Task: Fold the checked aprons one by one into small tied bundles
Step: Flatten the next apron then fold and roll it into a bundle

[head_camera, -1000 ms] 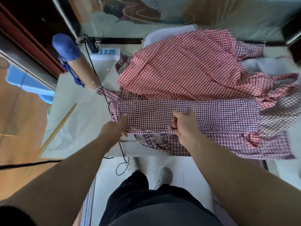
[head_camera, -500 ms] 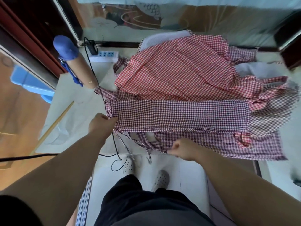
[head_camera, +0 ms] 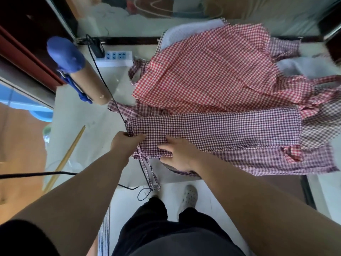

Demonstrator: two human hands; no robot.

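Your left hand (head_camera: pixel 127 143) pinches folded strip (head_camera: pixel 212 132) end, frame centre; right hand (head_camera: pixel 177 154) flat, fingers spread. Dangling tie (head_camera: pixel 149 174) near black cable (head_camera: pixel 110 93) — snag risk; strip may unfold.

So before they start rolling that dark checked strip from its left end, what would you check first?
1. Strip folded into a long even band: ok, the dark checked apron lies as a flat band across the table.
2. Left end held: ok, the left hand has its grip closed on the corner.
3. Right hand steadying the cloth: ok, it lies open on the near edge.
4. Tie strap free: not ok, it hangs over the table edge.
5. Black cable clear of the apron: not ok, it runs to the held corner.
6. Right end of band: cannot tell, red checked apron overlaps there.
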